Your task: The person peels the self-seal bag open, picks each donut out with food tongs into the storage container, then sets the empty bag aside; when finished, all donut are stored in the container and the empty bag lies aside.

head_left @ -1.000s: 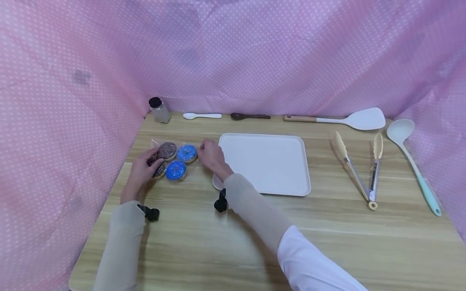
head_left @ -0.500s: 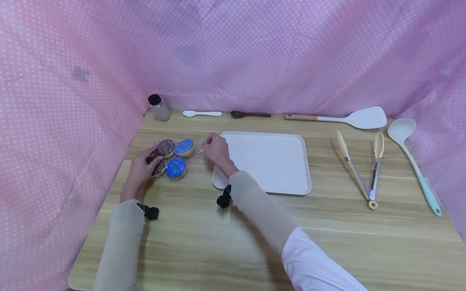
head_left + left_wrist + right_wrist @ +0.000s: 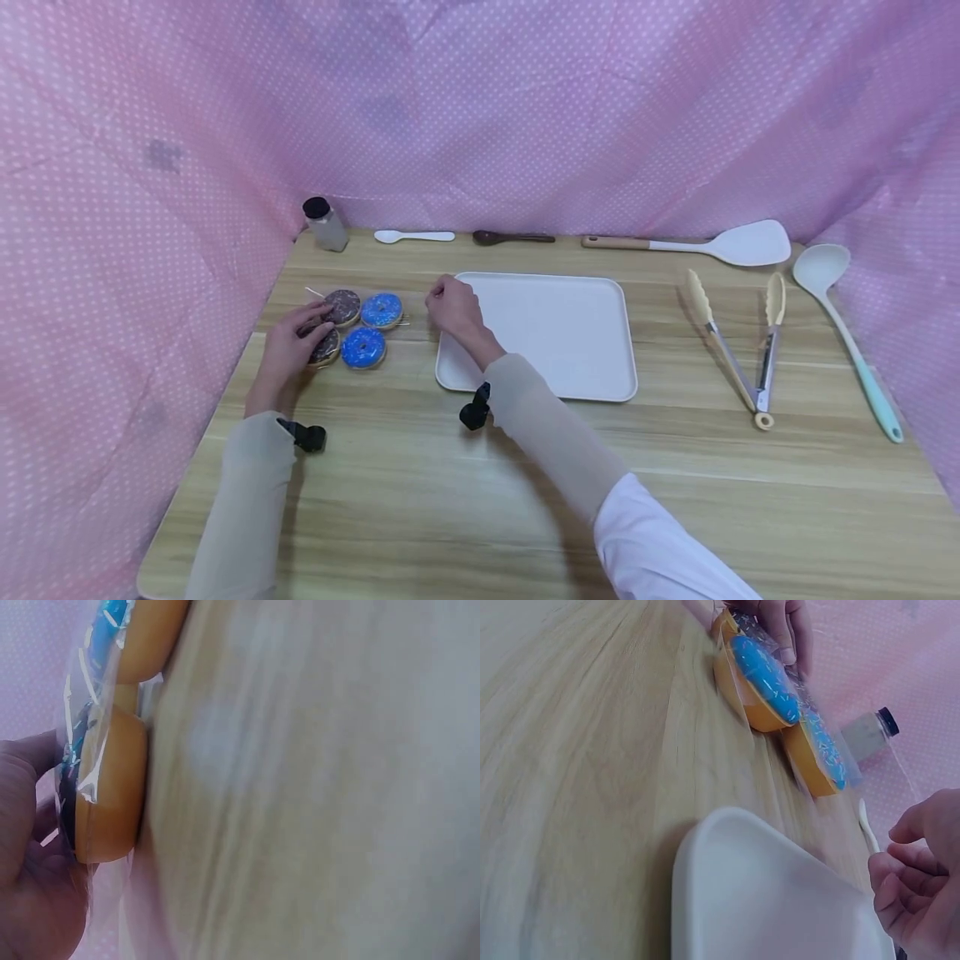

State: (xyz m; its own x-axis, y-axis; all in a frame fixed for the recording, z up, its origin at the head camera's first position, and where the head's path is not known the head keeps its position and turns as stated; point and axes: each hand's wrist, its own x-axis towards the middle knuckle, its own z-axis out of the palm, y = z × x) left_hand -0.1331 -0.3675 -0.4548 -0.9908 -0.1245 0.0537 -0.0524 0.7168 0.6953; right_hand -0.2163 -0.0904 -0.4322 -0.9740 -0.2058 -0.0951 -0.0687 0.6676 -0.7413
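Observation:
A clear bag point(image 3: 352, 327) with two blue-iced and two brown-iced donuts lies on the wooden table point(image 3: 465, 500), left of a white tray point(image 3: 570, 333). My left hand point(image 3: 288, 346) holds the bag's left side, fingers curled over a brown donut point(image 3: 326, 346). In the left wrist view that hand point(image 3: 30, 862) sits against a wrapped donut point(image 3: 112, 787). My right hand point(image 3: 450, 307) hovers over the tray's near-left corner, fingers curled, a little apart from the bag. In the right wrist view its curled fingers point(image 3: 911, 889) show nothing between them, past the tray point(image 3: 765, 900) and a blue donut point(image 3: 761, 679).
Along the back edge stand a black-capped jar point(image 3: 324, 225), a white spoon point(image 3: 415, 237), a brown spoon point(image 3: 513, 238) and a white spatula point(image 3: 697, 244). Tongs point(image 3: 738, 346) and a ladle point(image 3: 843, 321) lie at the right. Pink dotted cloth point(image 3: 480, 108) walls three sides.
My right hand has drawn back from the bag's right edge to over the tray's corner. The bag shifted slightly. The left hand stayed on the bag.

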